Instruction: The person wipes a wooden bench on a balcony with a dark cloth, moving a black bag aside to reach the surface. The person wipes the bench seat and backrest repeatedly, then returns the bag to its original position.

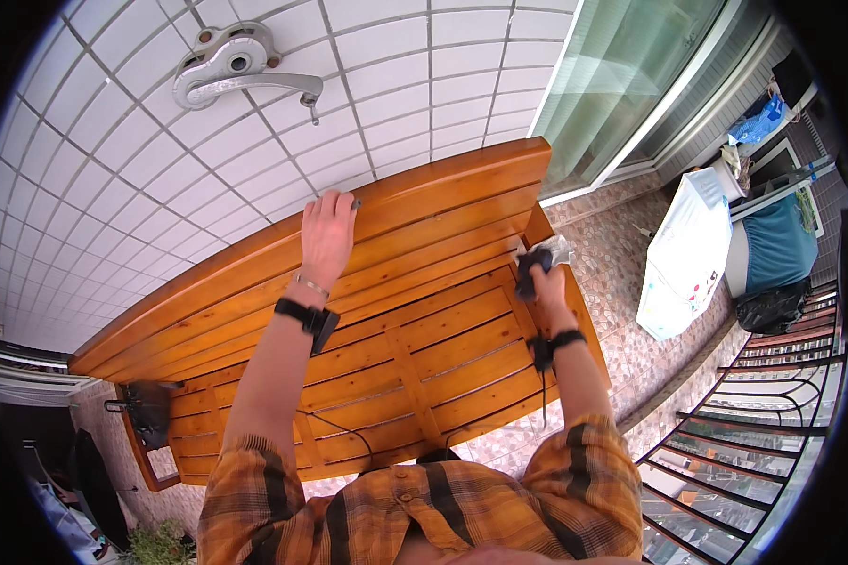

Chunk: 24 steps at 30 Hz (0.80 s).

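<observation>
A varnished slatted wooden bench (424,353) stands before me, its backrest (424,205) towards the tiled wall. My left hand (328,229) lies over the backrest's top rail, fingers curled over its edge; a small dark thing shows beside the fingertips, too small to name. My right hand (548,282) grips a dark, bunched object, probably a cloth (535,272), at the bench's right end, by the armrest. A crumpled whitish piece (557,248), perhaps paper or plastic, lies just beyond it. Black straps with small devices are on both wrists.
A metal crank handle (254,81) is fixed on the tiled wall. A black bag (148,413) hangs at the bench's left armrest. On the right are a sliding glass door (615,85), a white covered item (689,261), a black plastic bag (774,305) and a balcony railing (749,427).
</observation>
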### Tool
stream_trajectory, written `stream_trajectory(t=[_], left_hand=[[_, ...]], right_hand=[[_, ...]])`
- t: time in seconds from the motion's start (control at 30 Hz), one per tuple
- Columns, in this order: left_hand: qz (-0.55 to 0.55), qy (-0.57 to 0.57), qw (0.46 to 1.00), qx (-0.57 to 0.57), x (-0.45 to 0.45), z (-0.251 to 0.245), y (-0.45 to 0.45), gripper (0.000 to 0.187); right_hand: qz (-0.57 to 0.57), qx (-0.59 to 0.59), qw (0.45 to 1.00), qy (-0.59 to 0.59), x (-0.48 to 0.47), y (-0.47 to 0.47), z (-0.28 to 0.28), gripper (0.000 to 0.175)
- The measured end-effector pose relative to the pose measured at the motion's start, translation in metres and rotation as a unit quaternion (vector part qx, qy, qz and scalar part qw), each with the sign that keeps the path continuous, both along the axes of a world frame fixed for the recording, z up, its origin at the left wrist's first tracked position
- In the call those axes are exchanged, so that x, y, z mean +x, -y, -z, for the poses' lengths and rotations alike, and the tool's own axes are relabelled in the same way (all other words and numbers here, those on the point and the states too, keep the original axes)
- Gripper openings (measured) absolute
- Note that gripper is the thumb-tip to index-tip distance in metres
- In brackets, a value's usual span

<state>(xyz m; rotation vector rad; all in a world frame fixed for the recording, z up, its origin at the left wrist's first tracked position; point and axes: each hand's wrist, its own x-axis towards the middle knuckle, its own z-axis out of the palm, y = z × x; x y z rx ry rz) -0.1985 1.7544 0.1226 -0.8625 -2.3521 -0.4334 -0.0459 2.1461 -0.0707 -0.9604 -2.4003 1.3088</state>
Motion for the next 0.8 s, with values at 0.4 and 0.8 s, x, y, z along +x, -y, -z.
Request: stream_trajectory(t=[0.4,0.8], left_hand=[[-0.103,-0.023,0.985,-0.137,-0.046,0.034,-0.024,0.007],[-0.108,0.019,0.988,-0.111,-0.052,0.039,-0.033,0.012]], right_hand=[[0.049,-0.183,0.970,0.152,0.223,0.091,0.002,0.031],[0.052,-0.160,0.979,0.115,0.258,0.093,-0.025,0.045]])
